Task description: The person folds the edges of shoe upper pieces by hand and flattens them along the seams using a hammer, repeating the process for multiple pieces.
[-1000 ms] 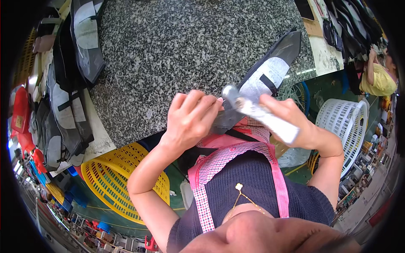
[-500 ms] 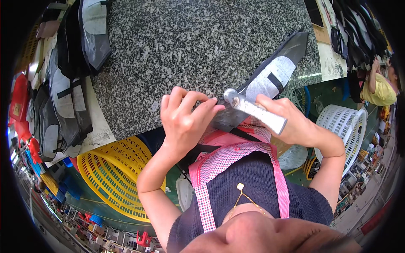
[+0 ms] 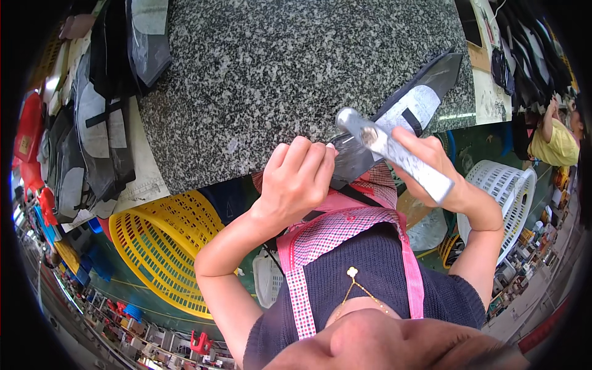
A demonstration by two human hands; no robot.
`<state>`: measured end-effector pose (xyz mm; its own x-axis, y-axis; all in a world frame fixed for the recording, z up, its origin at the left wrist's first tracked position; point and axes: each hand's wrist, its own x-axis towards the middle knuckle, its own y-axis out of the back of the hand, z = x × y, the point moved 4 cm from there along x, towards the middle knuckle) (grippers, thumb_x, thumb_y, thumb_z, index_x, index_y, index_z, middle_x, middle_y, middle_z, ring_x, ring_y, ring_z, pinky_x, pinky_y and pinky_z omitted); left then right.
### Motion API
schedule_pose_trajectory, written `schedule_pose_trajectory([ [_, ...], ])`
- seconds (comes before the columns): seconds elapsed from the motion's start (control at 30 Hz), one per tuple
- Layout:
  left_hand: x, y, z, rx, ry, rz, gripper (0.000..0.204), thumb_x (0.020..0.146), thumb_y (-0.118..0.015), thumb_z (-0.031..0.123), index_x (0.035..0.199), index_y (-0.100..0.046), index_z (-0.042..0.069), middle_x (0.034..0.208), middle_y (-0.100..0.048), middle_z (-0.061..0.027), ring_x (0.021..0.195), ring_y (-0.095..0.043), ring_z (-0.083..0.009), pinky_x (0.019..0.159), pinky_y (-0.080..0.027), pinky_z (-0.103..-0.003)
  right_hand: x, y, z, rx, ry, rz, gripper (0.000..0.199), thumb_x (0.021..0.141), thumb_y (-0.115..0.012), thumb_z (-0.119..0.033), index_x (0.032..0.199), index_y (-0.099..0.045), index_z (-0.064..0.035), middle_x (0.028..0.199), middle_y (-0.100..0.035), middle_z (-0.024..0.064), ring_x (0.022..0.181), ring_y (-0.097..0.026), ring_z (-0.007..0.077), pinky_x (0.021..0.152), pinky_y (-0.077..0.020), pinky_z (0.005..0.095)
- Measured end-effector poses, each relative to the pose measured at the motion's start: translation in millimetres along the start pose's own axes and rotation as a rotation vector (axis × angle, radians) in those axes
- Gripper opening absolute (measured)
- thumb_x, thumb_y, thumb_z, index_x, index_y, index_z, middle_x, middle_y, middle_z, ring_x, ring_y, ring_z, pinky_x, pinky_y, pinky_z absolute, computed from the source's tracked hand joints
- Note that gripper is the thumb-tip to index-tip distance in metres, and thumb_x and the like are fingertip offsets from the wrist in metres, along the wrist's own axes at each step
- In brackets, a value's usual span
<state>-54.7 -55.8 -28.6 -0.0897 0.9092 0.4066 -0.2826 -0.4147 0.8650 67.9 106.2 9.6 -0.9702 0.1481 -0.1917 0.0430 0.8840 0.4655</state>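
Note:
My right hand [image 3: 436, 154] is wrapped round a hammer [image 3: 407, 158] with a silver metal head; its handle is mostly hidden by my fingers and the head. The hammer hangs over a flat black piece [image 3: 425, 95] with a pale grey patch and a small black strip on it, which looks like a leather or fabric part. That piece lies at a slant on the near right edge of a speckled stone slab [image 3: 296, 68]. With its fingers bent together, my left hand [image 3: 299, 172] grips the left end of the piece at the slab's edge.
Stacks of similar black and grey pieces [image 3: 92, 135] lie on the left; more dark pieces [image 3: 524, 43] are at the far right. Below the slab stand a yellow basket [image 3: 154, 259] and a white basket [image 3: 515, 185]. A person in yellow [image 3: 555, 135] is at the right.
The hammer has come up and right, away from the piece. My left hand has moved right along the slab's edge, its fingers closer together. The view has shifted slightly.

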Motion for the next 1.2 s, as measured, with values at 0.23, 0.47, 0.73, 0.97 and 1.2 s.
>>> schedule_pose_trajectory([
  [0.23,-3,-4,7,0.116,-0.047,-0.002,0.019,0.074,-0.068,0.007,0.09,-0.067,-0.003,0.084,-0.058,-0.0058,0.08,-0.054,-0.019,0.062,-0.039,-0.031,-2,-3,7,-0.042,0.034,0.009,0.023,0.09,-0.065,-0.011,0.101,-0.047,0.0001,0.074,-0.06,0.0228,0.072,-0.063,0.0459,0.058,-0.0462,0.0502],
  [0.47,-1,-21,42,-0.108,-0.124,0.013,0.024,0.078,-0.066,0.014,0.096,-0.069,-0.002,0.1,-0.065,-0.0091,0.094,-0.062,-0.0213,0.075,-0.05,-0.031,8,-12,11,-0.131,-0.017,-0.097,0.019,0.089,-0.061,-0.007,0.101,-0.049,0.0012,0.071,-0.061,0.0266,0.073,-0.063,0.0469,0.06,-0.0491,0.0515],
  [0.73,-2,-37,51,0.294,-0.179,0.043,0.036,0.081,-0.059,0.019,0.111,-0.068,0.001,0.103,-0.066,-0.0107,0.093,-0.063,-0.0187,0.073,-0.044,-0.028,6,-17,10,-0.108,0.047,-0.063,0.016,0.091,-0.06,-0.011,0.098,-0.052,0.0012,0.071,-0.061,0.0238,0.072,-0.062,0.0469,0.061,-0.0508,0.0471],
  [0.97,54,39,-45,-0.726,0.557,0.105,0.033,0.086,-0.065,0.005,0.119,-0.068,0.002,0.09,-0.064,-0.0115,0.081,-0.06,-0.0226,0.073,-0.047,-0.036,-40,43,44,0.795,0.014,0.542,0.057,0.099,-0.044,-0.064,0.085,-0.045,-0.0086,0.059,-0.031,-0.0064,0.044,-0.023,0.003,0.041,-0.0167,0.02],
  [1.2,46,136,-162,0.85,0.479,0.367,0.032,0.096,-0.063,0.017,0.127,-0.068,0.014,0.096,-0.058,-0.0078,0.089,-0.055,-0.0224,0.078,-0.044,-0.038,-54,67,69,0.762,-0.028,0.721,0.054,0.101,-0.041,-0.062,0.085,-0.04,-0.0107,0.06,-0.029,-0.0065,0.043,-0.02,0.0018,0.037,-0.0139,0.0206],
])
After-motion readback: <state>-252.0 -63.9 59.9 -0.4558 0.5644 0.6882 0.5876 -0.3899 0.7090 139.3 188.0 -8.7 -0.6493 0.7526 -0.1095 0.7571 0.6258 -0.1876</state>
